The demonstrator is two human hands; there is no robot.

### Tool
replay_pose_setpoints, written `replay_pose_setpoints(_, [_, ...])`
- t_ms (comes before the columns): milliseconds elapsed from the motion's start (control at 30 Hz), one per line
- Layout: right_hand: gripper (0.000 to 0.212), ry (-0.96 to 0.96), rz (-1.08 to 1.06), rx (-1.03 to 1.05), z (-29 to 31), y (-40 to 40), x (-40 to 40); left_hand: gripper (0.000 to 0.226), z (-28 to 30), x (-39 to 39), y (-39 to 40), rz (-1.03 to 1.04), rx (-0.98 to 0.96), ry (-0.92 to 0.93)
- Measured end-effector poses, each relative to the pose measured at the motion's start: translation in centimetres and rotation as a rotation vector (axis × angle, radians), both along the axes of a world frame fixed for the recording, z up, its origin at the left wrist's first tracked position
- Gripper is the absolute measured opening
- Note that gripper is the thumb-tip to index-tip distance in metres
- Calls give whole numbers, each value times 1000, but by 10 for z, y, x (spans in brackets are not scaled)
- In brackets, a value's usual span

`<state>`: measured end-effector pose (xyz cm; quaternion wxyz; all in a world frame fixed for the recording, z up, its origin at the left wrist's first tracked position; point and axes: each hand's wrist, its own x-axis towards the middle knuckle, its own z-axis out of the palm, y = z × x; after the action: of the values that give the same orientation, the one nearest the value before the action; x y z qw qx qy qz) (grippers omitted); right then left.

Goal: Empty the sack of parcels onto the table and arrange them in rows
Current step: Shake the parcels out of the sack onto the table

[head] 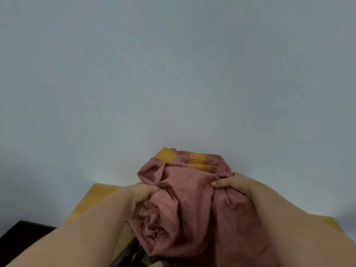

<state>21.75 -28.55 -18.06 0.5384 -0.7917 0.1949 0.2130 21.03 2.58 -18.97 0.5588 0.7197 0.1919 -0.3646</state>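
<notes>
The pink woven sack is held up in front of the person, and all places below are given from it. The sack is gripped by both hands. The fingers of the left hand are curled into a bunch of cloth on its left side, and the fingers of the right hand are pinching a fold on its right side. The cloth is soft and limp, with many wrinkles and a frayed fringe low on its left, so no shape is kept by it alone.

Behind the top of the sack a parcel wound in yellow tape is seen, partly covered by the cloth. Left of the sack, and behind it, a flat cardboard box with yellow tape is lying. The parcels are judged to be stiff and rather light, with smooth tape that may slip. The sack is best taken by bunched cloth near its closed end, so that the load can slide out of the mouth.

The table is hardly seen; a dark edge far to the left of the sack is possibly a part of it. Behind the sack only a plain pale wall is seen. How much open room lies under the sack cannot be told.
</notes>
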Motion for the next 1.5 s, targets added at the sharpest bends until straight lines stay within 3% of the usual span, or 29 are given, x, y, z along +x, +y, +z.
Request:
replay_pose_setpoints(67, [72,76,17,103,-1,12,-7,36,-2,-2,-5,-20,31,12])
replay_pose_setpoints(167, [45,13,86,2,8,22,-7,19,0,-5,-11,2,79,-52])
replay_pose_setpoints(300, [45,-261,126,-213,40,34,6,14,16,-1,-13,73,77,-194])
replay_pose_setpoints(400, [42,-544,20,-179,76,39,12,19,47,11,-11,201,-32,-420])
replay_pose_setpoints(567, [37,-535,-3,-156,86,33,10,24,76,23,4,99,129,-651])
replay_pose_setpoints(700, [38,-679,-138,-132,85,32,6,10,79,30,9,271,189,-850])
replay_pose_setpoints(767, [38,-637,-108,-142,88,33,4,16,86,28,4,182,216,-878])
replay_pose_setpoints(867, [42,-774,-187,-198,98,28,4,71,94,31,5,244,141,-854])
replay_pose_setpoints(900, [41,-765,-162,-193,101,28,3,73,96,31,7,211,180,-845])
replay_pose_setpoints(967, [40,-708,-115,-195,101,27,2,43,97,31,6,92,271,-850])
replay_pose_setpoints(1033, [49,-754,-182,-214,98,26,3,13,99,30,5,195,214,-894])
replay_pose_setpoints(1067, [56,-765,-187,-197,99,25,2,11,100,32,6,258,187,-912])
replay_pose_setpoints(1167, [70,-711,-95,-99,97,26,0,9,102,35,7,276,187,-913])
replay_pose_setpoints(1300, [70,-834,-243,-47,109,24,-5,23,116,33,0,388,38,-957])
replay_pose_setpoints(1500, [60,-858,-197,-75,121,28,-10,28,134,28,-23,344,-116,-963])
